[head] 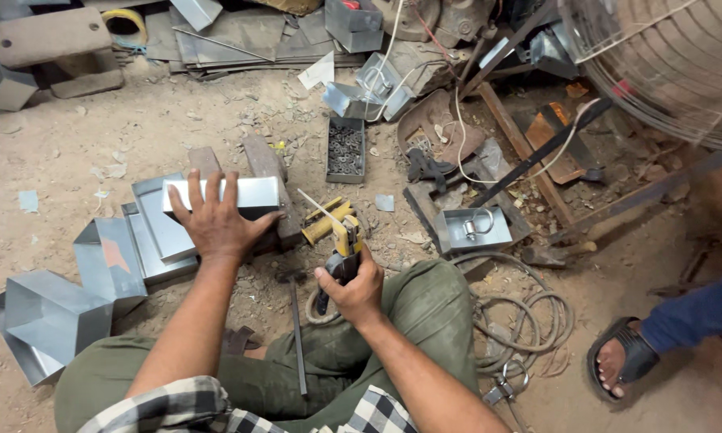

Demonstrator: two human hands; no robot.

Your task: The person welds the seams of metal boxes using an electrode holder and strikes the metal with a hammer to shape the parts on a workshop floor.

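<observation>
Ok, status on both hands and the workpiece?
Left hand flat on metal box. Right hand grips yellow electrode holder, rod near box end. Hammer between the legs.

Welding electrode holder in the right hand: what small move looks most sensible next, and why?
Probably bring the rod tip down and left to the sheet-metal box. The left hand lies flat on the box, pinning it against the block beneath, while the right hand grips the yellow electrode holder with its rod pointing at the box's right end, apart from it.

free: bare dirt far left (pixel 48 160) | blocked: washer tray (pixel 345 149) ahead, scrap pile (pixel 489 152) right
</observation>
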